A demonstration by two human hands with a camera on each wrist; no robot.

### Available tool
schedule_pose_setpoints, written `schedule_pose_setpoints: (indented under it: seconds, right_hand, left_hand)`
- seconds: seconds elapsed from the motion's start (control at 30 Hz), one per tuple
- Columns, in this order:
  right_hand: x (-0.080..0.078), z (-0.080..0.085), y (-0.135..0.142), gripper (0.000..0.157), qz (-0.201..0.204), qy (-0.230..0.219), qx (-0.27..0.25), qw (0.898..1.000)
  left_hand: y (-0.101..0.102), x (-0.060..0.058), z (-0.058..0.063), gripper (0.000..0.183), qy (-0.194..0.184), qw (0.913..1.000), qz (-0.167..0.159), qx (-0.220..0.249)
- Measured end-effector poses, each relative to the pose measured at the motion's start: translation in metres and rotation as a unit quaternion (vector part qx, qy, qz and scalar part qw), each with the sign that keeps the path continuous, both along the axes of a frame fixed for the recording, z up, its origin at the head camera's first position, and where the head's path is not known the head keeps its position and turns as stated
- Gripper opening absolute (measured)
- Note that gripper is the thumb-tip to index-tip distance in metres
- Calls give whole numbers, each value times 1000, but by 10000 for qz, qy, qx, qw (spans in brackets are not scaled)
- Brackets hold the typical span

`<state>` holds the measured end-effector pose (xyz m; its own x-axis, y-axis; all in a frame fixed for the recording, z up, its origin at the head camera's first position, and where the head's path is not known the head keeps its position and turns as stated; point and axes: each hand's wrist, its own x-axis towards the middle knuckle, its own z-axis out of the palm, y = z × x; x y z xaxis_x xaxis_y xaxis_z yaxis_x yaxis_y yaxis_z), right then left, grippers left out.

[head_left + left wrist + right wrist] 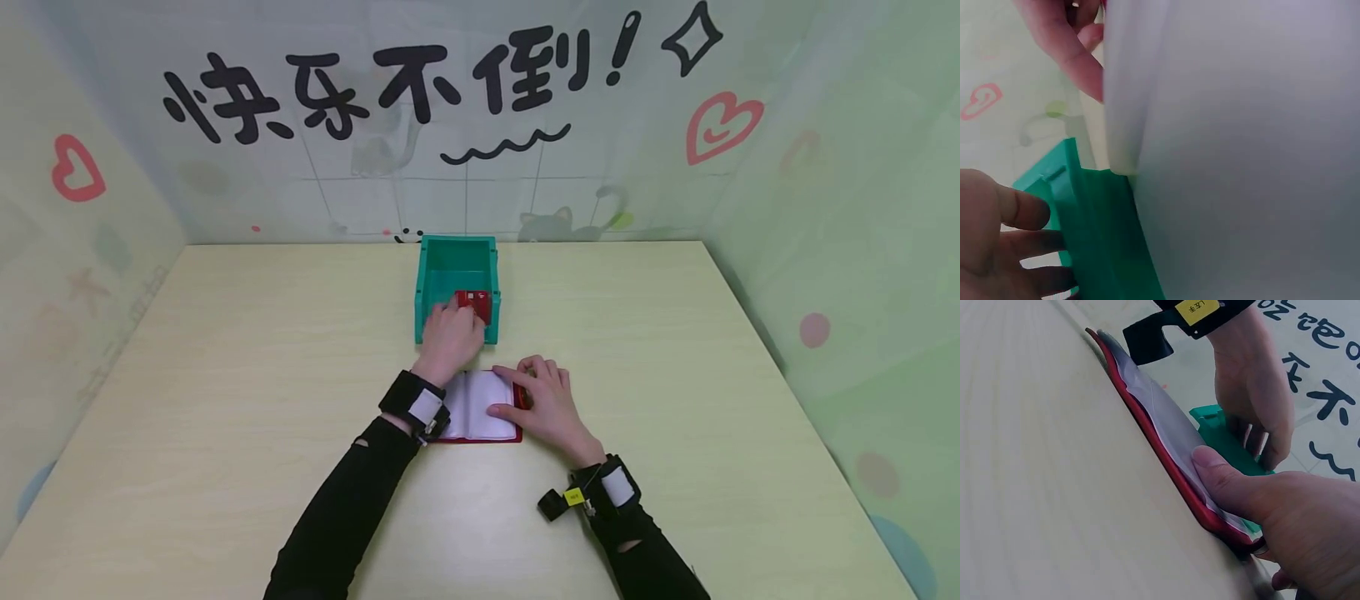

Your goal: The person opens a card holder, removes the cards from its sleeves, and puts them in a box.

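A small notebook (491, 408) with a red cover lies open on the table, white pages facing up. My right hand (551, 408) holds its right edge. In the right wrist view the thumb (1213, 459) lies on the pages, the other fingers partly hidden around the cover's edge. My left hand (452, 337) reaches into a green bin (419, 292) behind the notebook. Its fingers are at a small red flat item (476, 304) inside; whether they grip it or only touch it is unclear. White page blocks much of the left wrist view.
The pale wooden table (262, 350) stretches around the notebook and bin. A printed backdrop (337, 183) rises behind the table, with patterned side walls left and right. Each wrist wears a black camera strap (611, 483).
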<state>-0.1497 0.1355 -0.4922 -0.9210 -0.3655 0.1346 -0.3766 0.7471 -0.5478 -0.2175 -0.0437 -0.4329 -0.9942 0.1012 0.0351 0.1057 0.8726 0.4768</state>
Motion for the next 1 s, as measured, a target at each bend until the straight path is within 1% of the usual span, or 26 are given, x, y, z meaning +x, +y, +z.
schedule_pose_setpoints:
  seconds: [0.1,0.17,0.23,0.3,0.37,0.43,0.5,0.63,0.73,0.9,1.0]
  right_hand:
    - [0,-1,-1,60,16,-7,1,10000]
    - [0,-1,-1,61,13,-31,11,10000]
    - [1,-2,-2,62,-1,-42,32,10000]
    - [1,-2,-2,61,-17,-68,27,10000]
    - [1,-2,-3,61,-26,-81,0,10000]
    - [1,-1,-3,60,-38,-89,-11,10000]
    - [1,-1,-4,60,-64,-94,-18,9999]
    - [1,-1,-4,59,-155,-8,-22,9999]
    - [1,-2,-5,59,-220,74,-116,9997]
    - [2,-3,-9,60,-330,133,-257,9990]
    - [1,-3,-10,61,-385,144,-326,9986]
  left_hand:
    - [-2,11,0,30,303,9992,-55,250]
    - [-5,21,2,29,312,9978,-121,576]
    - [-10,33,2,24,186,9958,-228,864]
    - [-16,46,1,19,-64,9932,-314,1122]
    - [-23,58,-2,15,-326,9907,-391,1261]
    - [-30,67,-8,14,-525,9885,-429,1354]
    - [-35,73,-13,13,-620,9865,-454,1447]
    - [-42,77,-19,14,-809,9802,-566,1717]
    - [-45,77,-22,18,-966,9759,-629,1853]
    - [-47,74,-24,25,-1199,9722,-544,1936]
    - [-48,74,-24,27,-1271,9706,-518,1977]
